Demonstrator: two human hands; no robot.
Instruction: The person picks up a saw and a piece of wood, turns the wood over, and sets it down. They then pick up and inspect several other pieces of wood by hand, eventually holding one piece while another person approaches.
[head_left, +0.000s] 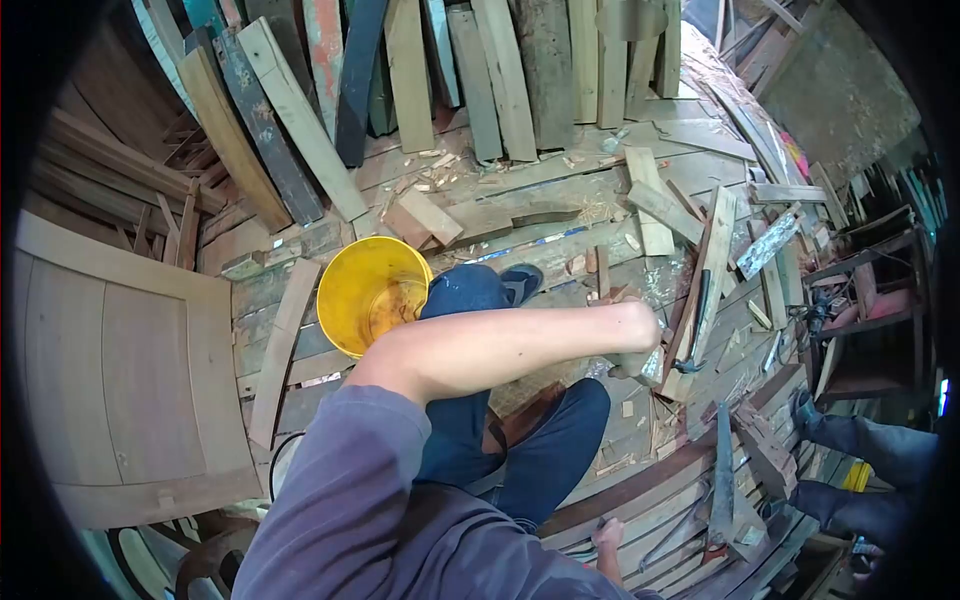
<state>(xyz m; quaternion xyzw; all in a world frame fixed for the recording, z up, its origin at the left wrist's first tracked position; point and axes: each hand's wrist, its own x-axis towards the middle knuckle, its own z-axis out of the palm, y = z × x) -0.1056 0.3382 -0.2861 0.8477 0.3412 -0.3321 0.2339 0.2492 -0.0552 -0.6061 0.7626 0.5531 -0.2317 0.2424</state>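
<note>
My left arm reaches across to the right. Its rounded end is my left hand (pixel 637 326), curled closed with the fingers turned under and hidden. Brownish shapes show at its edges; I cannot make out what it grips. Just right of it, a hammer (pixel 698 318) lies on wooden strips (pixel 716 262). Low in view my right hand (pixel 608 534) is a fist beside a slatted wooden surface (pixel 655 545); anything inside its fingers is too small to name. A handsaw (pixel 721 490) rests on the wood to its right. My jeans-clad legs (pixel 562 440) are bent below the left arm.
A yellow bucket (pixel 345 300) stands left of my knee. Timber planks (pixel 410 75) lean along the back, with offcuts (pixel 425 215) and shavings on the board floor. A panelled door (pixel 150 370) is at left. Another person's legs (pixel 865 450) are at right.
</note>
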